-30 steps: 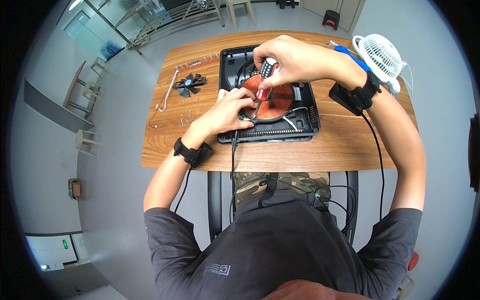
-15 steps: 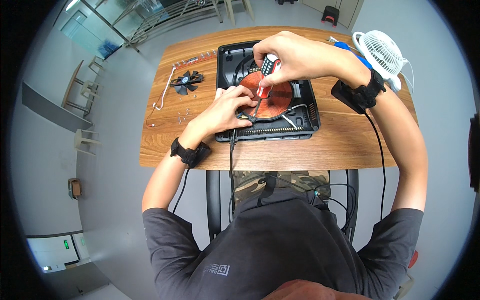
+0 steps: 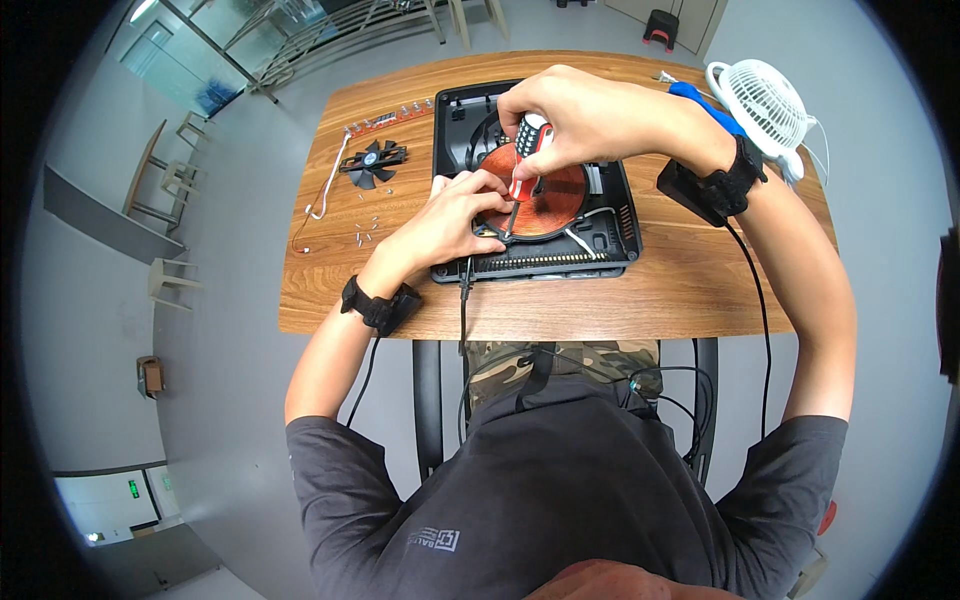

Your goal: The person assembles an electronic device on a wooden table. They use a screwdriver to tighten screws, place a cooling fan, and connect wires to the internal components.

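A black open appliance housing (image 3: 622, 215), like an induction cooker's, lies on the table with a round copper coil (image 3: 562, 205) inside. My right hand (image 3: 572, 115) is closed around the red, white and black handle of a screwdriver (image 3: 521, 188). Its shaft slants down toward the coil's near edge, where the tip meets a small fixing point. My left hand (image 3: 450, 218) is curled at the coil's left edge, thumb near the screwdriver tip and fingers over the copper. What lies beneath that palm is hidden.
Left of the housing lie a black fan (image 3: 372, 165), several small loose screws (image 3: 366, 232), a white cable (image 3: 330, 185) and a strip with components (image 3: 390, 118). A white desk fan (image 3: 765, 105) stands at the right, beside a blue thing (image 3: 705, 105). A black cord (image 3: 464, 290) hangs over the front edge.
My right hand and the screwdriver handle have shifted slightly left, and the handle's tilt has changed a little. My left hand stays at the coil's edge.
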`<state>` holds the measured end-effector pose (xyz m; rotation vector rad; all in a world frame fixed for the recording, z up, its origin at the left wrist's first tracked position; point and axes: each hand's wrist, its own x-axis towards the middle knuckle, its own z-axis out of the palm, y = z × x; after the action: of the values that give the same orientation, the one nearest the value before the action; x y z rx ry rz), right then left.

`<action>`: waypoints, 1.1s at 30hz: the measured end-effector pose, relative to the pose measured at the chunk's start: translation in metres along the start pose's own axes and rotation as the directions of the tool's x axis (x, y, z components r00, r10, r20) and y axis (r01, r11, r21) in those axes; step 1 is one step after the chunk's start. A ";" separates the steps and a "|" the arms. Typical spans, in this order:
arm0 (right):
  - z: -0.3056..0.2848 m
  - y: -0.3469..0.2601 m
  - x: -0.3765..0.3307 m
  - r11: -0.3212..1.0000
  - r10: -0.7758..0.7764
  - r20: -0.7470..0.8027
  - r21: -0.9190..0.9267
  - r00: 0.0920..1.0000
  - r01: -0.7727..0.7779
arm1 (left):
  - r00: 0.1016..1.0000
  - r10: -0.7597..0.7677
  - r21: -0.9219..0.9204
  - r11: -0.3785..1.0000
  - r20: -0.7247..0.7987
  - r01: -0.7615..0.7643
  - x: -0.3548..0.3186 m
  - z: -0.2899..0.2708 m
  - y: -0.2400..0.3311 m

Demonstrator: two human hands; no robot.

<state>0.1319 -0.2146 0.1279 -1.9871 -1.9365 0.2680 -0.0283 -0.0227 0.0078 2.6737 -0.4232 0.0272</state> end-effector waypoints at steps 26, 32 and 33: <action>-0.008 -0.027 0.023 0.998 -0.017 0.177 -0.050 0.984 0.026 | 0.997 0.015 0.046 0.999 -0.074 -0.011 -0.001 0.011 -0.009; -0.002 -0.045 0.034 0.979 0.039 0.103 -0.205 0.994 -0.017 | 0.999 -0.021 0.007 1.000 -0.037 0.021 -0.002 0.008 -0.008; 0.000 -0.045 0.034 0.970 0.033 0.080 -0.244 0.996 -0.013 | 0.999 -0.016 0.013 1.000 -0.034 0.017 -0.001 0.007 -0.008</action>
<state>0.0919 -0.1805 0.1486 -2.1846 -2.0866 0.1251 -0.0276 -0.0187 -0.0022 2.6858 -0.3916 0.0709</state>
